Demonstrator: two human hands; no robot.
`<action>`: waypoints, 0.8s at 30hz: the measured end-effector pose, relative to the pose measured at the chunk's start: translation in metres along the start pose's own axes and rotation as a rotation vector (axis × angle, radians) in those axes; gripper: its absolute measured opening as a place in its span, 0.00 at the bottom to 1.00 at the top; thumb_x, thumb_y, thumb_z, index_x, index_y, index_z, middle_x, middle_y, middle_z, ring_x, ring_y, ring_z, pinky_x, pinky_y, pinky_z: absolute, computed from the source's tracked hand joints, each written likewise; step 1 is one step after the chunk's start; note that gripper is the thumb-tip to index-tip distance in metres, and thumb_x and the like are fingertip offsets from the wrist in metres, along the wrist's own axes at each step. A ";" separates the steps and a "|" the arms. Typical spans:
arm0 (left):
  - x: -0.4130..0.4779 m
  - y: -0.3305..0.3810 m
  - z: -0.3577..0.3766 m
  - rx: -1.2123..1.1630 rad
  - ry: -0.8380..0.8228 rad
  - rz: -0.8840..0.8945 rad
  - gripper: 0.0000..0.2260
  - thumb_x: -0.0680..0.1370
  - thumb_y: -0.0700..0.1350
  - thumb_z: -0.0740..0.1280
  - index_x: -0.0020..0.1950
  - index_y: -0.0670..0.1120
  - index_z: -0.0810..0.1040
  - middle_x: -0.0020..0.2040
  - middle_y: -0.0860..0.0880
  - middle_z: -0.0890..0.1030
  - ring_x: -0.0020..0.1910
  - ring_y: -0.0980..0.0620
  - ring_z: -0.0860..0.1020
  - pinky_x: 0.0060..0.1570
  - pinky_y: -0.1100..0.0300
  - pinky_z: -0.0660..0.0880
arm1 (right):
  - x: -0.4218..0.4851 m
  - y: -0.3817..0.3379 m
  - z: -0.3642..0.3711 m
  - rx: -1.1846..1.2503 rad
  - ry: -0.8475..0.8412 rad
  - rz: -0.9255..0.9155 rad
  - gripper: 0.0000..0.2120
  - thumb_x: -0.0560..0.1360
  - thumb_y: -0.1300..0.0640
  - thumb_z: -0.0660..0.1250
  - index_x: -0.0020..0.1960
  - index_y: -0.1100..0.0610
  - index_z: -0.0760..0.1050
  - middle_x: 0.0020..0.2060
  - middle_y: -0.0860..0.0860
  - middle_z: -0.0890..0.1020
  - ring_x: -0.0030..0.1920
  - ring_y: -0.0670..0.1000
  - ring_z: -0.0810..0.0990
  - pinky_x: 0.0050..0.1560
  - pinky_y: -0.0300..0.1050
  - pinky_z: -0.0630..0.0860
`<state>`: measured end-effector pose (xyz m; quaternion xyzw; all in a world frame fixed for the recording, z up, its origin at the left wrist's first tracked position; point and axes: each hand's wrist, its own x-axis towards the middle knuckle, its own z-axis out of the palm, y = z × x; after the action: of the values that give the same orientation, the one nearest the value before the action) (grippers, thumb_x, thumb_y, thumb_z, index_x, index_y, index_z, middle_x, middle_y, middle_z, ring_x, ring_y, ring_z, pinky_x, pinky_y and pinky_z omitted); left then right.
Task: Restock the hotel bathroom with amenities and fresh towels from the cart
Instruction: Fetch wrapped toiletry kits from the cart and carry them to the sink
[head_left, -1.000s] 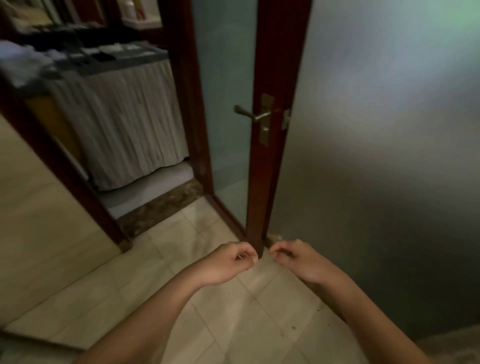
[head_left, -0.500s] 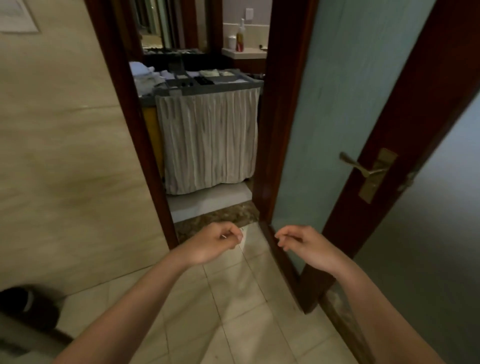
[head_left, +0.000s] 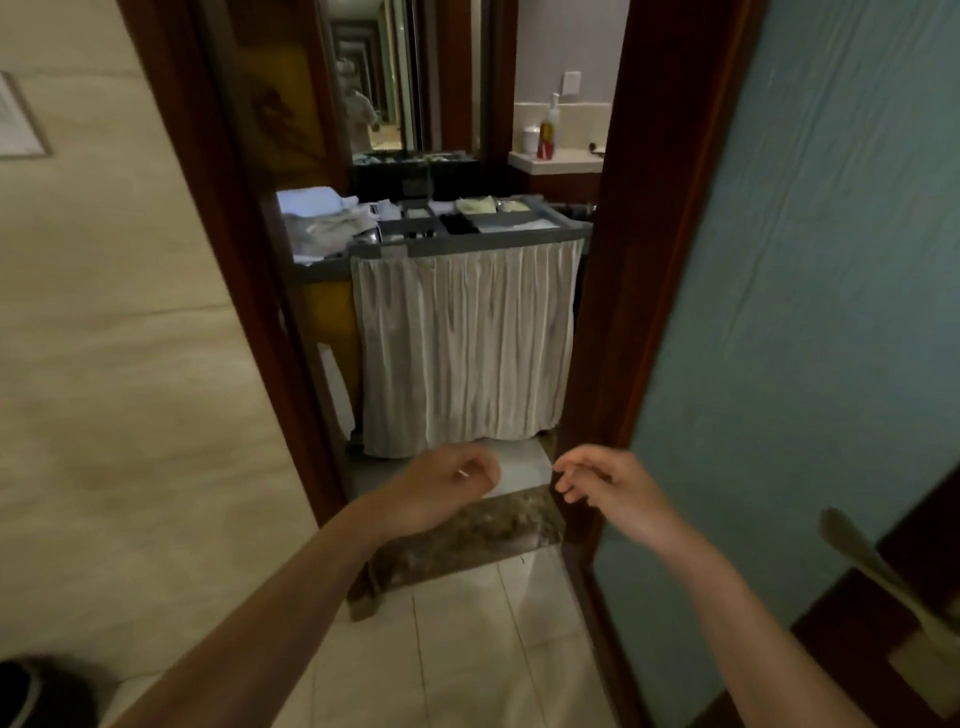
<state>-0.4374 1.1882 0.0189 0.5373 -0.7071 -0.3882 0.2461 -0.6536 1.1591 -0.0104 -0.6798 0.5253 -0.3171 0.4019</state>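
Through the doorway stands the housekeeping cart, with a grey compartment tray on top and a pleated pale curtain down its front. White folded towels are piled on its left end. Small amenity packets lie in the tray's compartments. Both hands hover low in front of me, short of the cart and touching nothing. My left hand is curled into a loose fist, and a tiny pale sliver shows at its fingers. My right hand has its fingers slightly bent and apart, holding nothing.
A dark wooden door frame borders the opening on the left. The frosted glass door stands open on the right, its metal handle near my right forearm. A marble threshold crosses the floor. A dark bin sits bottom left. Bottles stand on a far counter.
The view has swung left from the door's edge to the doorway, so the cart is now straight ahead and nearer. Both hands stay raised together; the right fingers have loosened.
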 end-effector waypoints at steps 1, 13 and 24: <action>0.016 0.000 -0.005 -0.036 0.004 -0.017 0.05 0.79 0.42 0.61 0.48 0.49 0.77 0.48 0.52 0.78 0.52 0.52 0.78 0.52 0.65 0.73 | 0.018 0.002 -0.007 0.009 0.001 -0.004 0.11 0.77 0.63 0.61 0.43 0.50 0.77 0.37 0.48 0.83 0.33 0.42 0.80 0.34 0.27 0.70; 0.154 -0.033 -0.085 -0.460 0.257 -0.096 0.10 0.80 0.36 0.57 0.44 0.40 0.76 0.41 0.47 0.79 0.36 0.61 0.80 0.39 0.71 0.75 | 0.196 0.005 -0.026 0.147 -0.019 -0.022 0.13 0.79 0.65 0.59 0.41 0.54 0.78 0.34 0.50 0.82 0.33 0.41 0.80 0.35 0.28 0.72; 0.300 -0.087 -0.211 -0.400 0.227 -0.158 0.10 0.81 0.46 0.58 0.52 0.47 0.78 0.47 0.53 0.82 0.45 0.60 0.80 0.47 0.62 0.73 | 0.388 -0.042 -0.015 0.183 0.018 -0.036 0.13 0.80 0.64 0.58 0.42 0.55 0.78 0.33 0.48 0.82 0.35 0.44 0.81 0.43 0.41 0.75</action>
<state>-0.3171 0.8326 0.0495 0.5718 -0.5399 -0.4756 0.3942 -0.5510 0.7854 0.0369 -0.6466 0.4853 -0.3772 0.4517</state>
